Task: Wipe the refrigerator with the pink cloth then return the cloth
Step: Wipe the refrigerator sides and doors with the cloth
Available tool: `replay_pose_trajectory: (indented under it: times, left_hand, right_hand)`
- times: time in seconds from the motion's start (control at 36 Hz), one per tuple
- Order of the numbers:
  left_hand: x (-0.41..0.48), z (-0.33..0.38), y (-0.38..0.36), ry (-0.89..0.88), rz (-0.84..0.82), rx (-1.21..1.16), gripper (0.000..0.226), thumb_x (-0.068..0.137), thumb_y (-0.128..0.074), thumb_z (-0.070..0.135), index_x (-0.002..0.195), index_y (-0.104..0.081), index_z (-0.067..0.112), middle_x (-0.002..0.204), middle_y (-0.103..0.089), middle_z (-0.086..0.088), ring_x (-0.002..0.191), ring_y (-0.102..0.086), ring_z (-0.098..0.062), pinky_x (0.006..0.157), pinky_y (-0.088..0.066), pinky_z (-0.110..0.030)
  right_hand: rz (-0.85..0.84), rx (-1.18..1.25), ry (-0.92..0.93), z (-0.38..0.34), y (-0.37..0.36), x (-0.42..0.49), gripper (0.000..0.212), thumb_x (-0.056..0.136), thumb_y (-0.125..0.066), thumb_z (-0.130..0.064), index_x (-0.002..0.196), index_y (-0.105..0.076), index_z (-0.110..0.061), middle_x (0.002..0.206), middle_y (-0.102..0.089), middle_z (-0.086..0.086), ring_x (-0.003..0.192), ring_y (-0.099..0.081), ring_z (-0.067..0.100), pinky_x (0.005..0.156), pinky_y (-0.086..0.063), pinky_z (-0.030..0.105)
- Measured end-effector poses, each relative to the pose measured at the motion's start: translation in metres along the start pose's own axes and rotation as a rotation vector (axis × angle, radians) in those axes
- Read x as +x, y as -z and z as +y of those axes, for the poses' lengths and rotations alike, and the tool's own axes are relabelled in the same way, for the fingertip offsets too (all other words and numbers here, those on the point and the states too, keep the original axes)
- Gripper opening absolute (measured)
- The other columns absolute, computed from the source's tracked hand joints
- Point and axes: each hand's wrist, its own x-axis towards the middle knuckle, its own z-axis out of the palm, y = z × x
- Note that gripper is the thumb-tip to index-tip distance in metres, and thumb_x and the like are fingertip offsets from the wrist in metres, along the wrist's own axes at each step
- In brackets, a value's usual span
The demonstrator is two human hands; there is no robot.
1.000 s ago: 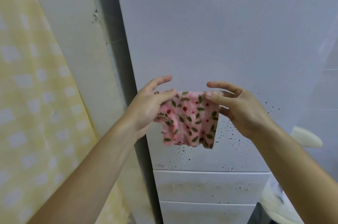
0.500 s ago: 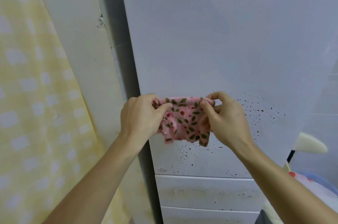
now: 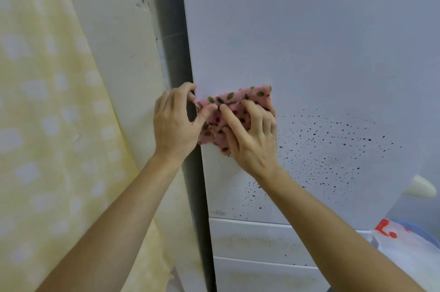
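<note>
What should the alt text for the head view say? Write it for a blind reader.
A pink cloth with green leaves is held against the left edge of a white refrigerator door: the left hand pinches its left end, the right hand grips it with bent fingers. Dark specks spatter the door to its right; a yellow curtain hangs at left.

fuzzy cloth [image 3: 234,110], smooth matt fridge [image 3: 309,41]

No legible text, tiny print [image 3: 218,213] on refrigerator [image 3: 309,41] blurred, red marks [image 3: 385,231] on bag [image 3: 404,253] unreadable
</note>
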Motion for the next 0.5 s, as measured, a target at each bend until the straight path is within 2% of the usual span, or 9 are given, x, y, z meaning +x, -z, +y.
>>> replay_pose_trajectory:
  times: [0.08, 0.17, 0.25, 0.33, 0.42, 0.5]
  left_hand:
    - [0.005, -0.04, -0.011, -0.109, 0.083, 0.129, 0.069, 0.092, -0.064, 0.063, 0.137, -0.055, 0.012, 0.135, -0.06, -0.012, 0.129, -0.049, -0.031, 0.111, -0.035, -0.044]
    - [0.007, -0.068, -0.023, -0.16, 0.111, 0.189, 0.058, 0.108, -0.041, 0.053, 0.15, -0.042, 0.013, 0.157, -0.039, -0.009, 0.149, -0.03, -0.033, 0.12, -0.027, -0.055]
    - [0.004, -0.081, -0.038, -0.246, 0.118, 0.208, 0.051, 0.111, -0.038, 0.037, 0.154, -0.032, 0.01, 0.162, -0.027, -0.012, 0.152, -0.022, -0.041, 0.123, -0.022, -0.061]
    - [0.002, -0.088, -0.05, -0.244, 0.198, 0.219, 0.052, 0.108, -0.047, 0.028, 0.154, -0.032, 0.009, 0.162, -0.03, -0.012, 0.152, -0.025, -0.043, 0.125, -0.02, -0.058]
    - [0.001, -0.091, -0.053, -0.272, 0.243, 0.203, 0.054, 0.103, -0.049, 0.023, 0.153, -0.035, 0.009, 0.161, -0.035, -0.013, 0.151, -0.03, -0.044, 0.123, -0.023, -0.059]
    - [0.002, -0.091, -0.052, -0.298, 0.26, 0.185, 0.051, 0.104, -0.043, 0.023, 0.152, -0.036, 0.008, 0.16, -0.037, -0.014, 0.149, -0.032, -0.044, 0.124, -0.022, -0.058]
  right_hand:
    - [-0.008, -0.082, 0.029, 0.003, -0.002, 0.003, 0.042, 0.103, -0.066, -0.034, 0.144, -0.064, -0.026, 0.143, -0.041, 0.01, 0.124, -0.047, 0.029, 0.11, -0.039, 0.043]
    - [-0.011, -0.125, 0.054, 0.004, -0.006, 0.006, 0.046, 0.103, -0.066, -0.037, 0.148, -0.06, -0.026, 0.15, -0.039, 0.01, 0.133, -0.042, 0.027, 0.12, -0.03, 0.041]
    - [-0.018, -0.14, 0.068, 0.003, -0.007, 0.013, 0.049, 0.105, -0.062, -0.039, 0.152, -0.055, -0.027, 0.163, -0.037, 0.007, 0.148, -0.034, 0.025, 0.129, -0.02, 0.039]
    - [-0.061, -0.162, 0.038, -0.005, -0.008, 0.019, 0.055, 0.106, -0.055, -0.051, 0.157, -0.046, -0.033, 0.169, -0.028, 0.005, 0.158, -0.022, 0.029, 0.132, -0.006, 0.04]
    - [-0.086, -0.188, -0.011, -0.015, -0.012, 0.02, 0.063, 0.104, -0.048, -0.065, 0.16, -0.037, -0.038, 0.168, -0.021, 0.007, 0.158, -0.02, 0.035, 0.132, -0.005, 0.044]
    - [-0.063, -0.238, -0.019, -0.022, -0.019, 0.018, 0.066, 0.103, -0.047, -0.068, 0.16, -0.033, -0.039, 0.168, -0.022, 0.009, 0.157, -0.02, 0.039, 0.131, -0.007, 0.05]
